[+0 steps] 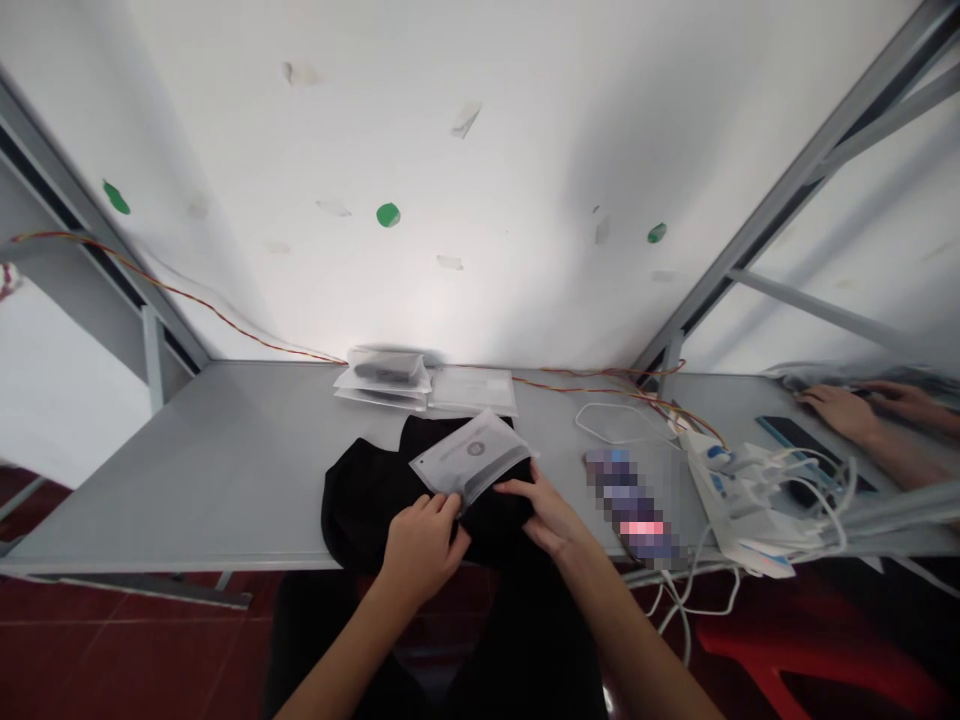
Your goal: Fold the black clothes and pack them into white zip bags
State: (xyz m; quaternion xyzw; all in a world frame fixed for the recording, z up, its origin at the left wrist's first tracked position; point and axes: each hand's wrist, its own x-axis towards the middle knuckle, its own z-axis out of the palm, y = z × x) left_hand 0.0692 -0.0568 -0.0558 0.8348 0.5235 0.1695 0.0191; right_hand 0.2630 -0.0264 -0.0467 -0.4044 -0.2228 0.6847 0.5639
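A frosted plastic pouch (474, 450) with a round dark print lies tilted over a black cloth item (367, 500) at the table's front edge. Something dark shows through the pouch's lower right part. My left hand (424, 545) is closed, its fingers pinching the pouch's lower edge. On the right side, my right hand (549, 512) has its fingers bent at the pouch's right edge and the black cloth. Its grip is partly hidden, but it looks closed on the pouch. More frosted pouches (386, 372) are stacked behind, with a flat white one (472, 388) beside them.
To the right lies a phone (634, 510) with a blurred screen, beside power strips (739, 500) crowded with white cables. Another person's hands (847, 412) are beyond the metal frame (750, 185). A twisted red-yellow wire (217, 312) runs along the back of the grey table (202, 470).
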